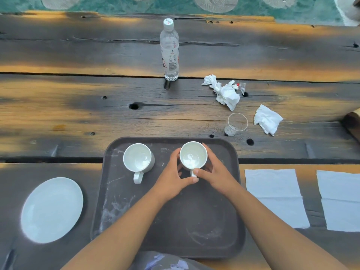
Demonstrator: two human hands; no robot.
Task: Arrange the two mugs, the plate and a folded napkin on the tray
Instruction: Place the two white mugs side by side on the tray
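While the second mug (193,155) is being set at the far right of the tray (194,221), it is cupped by both hands: the left hand (172,177) is wrapped on its left wall with the thumb by the handle, the right hand (211,170) on its right wall, fingers closed around the mug. Whether its base is already down on the tray cannot be told. The first mug (138,157) stands upright at the tray's far left, handle toward the near edge, apart from the held one.

The plate (52,209) is off the tray, on the bench (78,114) just beside the tray's left edge. Two flat napkins (276,197) (340,199) are laid out on the bench right of the tray, not yet folded.

Handling, as judged: mugs and plate look like glazed ceramic, so rigid, smooth, chip-prone; mugs are best taken by wall or handle, the plate by its rim with a thumb on top. A napkin is limp and light; it is best pinched at a corner and creased flat on the bench.

Near half of the tray is free for plate and napkin.
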